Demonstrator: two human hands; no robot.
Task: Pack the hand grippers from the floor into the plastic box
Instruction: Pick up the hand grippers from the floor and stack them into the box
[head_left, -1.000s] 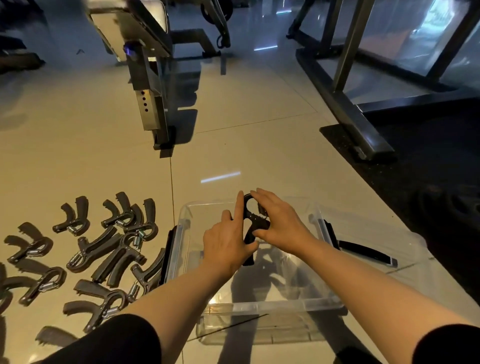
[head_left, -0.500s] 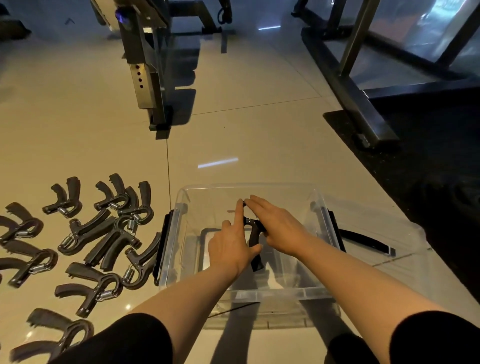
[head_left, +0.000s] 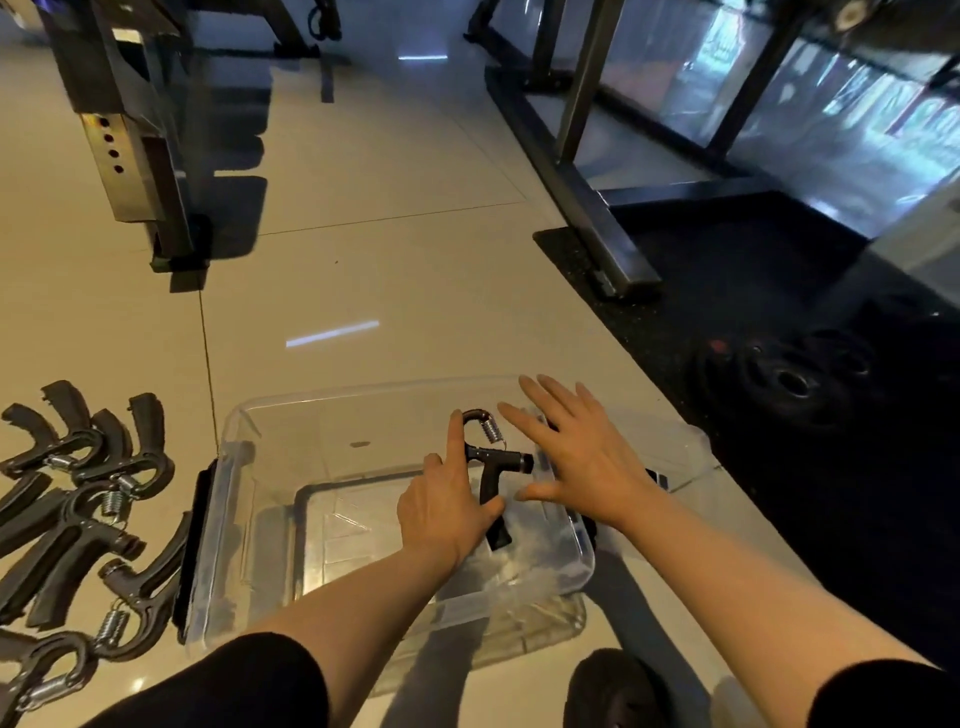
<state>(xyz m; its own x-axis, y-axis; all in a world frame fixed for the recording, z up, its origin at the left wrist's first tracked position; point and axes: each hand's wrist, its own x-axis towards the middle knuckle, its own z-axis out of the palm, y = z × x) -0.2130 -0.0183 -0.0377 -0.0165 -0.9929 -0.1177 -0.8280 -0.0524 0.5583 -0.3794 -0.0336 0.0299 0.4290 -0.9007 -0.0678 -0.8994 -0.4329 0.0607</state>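
The left hand (head_left: 447, 512) holds a black hand gripper (head_left: 488, 467) inside the clear plastic box (head_left: 234, 519), thumb curled on its handle, forefinger along the top. Just right of it, the right hand (head_left: 582, 452) hovers, fingers spread. More hand grippers (head_left: 88, 525) lie on the floor left of the box

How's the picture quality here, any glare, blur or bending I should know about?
Head view: dim overall; a bright streak of glare on the glossy floor; the clear plastic box reflects light, so its walls read faintly; wide-angle bending tilts the rack frame; the right hand looks slightly soft, the left hand and hand gripper fairly sharp.
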